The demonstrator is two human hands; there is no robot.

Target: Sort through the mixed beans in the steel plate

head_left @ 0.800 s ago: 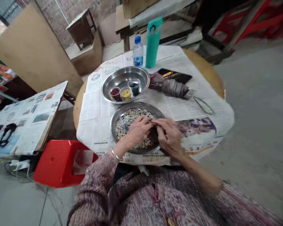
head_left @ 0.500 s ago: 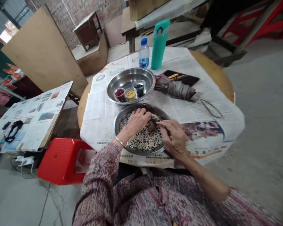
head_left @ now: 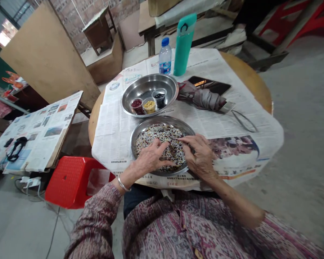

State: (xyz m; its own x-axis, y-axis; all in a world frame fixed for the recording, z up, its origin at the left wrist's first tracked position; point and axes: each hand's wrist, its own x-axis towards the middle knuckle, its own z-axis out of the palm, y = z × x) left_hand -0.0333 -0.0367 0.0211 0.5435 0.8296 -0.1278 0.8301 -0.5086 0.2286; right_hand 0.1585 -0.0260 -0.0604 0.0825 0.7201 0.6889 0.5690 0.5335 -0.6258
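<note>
Spreading open left hand [head_left: 151, 158] over mixed dark-and-pale grains [head_left: 159, 138] in round steel plate [head_left: 162, 119], set at near side of newspaper-covered round wooden table [head_left: 248, 84] for easy reach; right hand [head_left: 199, 156] at grains, pinch unclear.

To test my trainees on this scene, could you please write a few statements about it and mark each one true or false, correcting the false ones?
1. The left hand wears a metal bangle at the wrist. True.
2. The right hand has its fingers over a steel dish of mixed grains. True.
3. The three small cups stand among the mixed grains. False: they stand in a second steel dish, farther from the person.
4. The teal flask lies on its side. False: it stands upright beside a water bottle.
5. The red plastic stool stands on the round table. False: it stands on the floor beside it.
</note>
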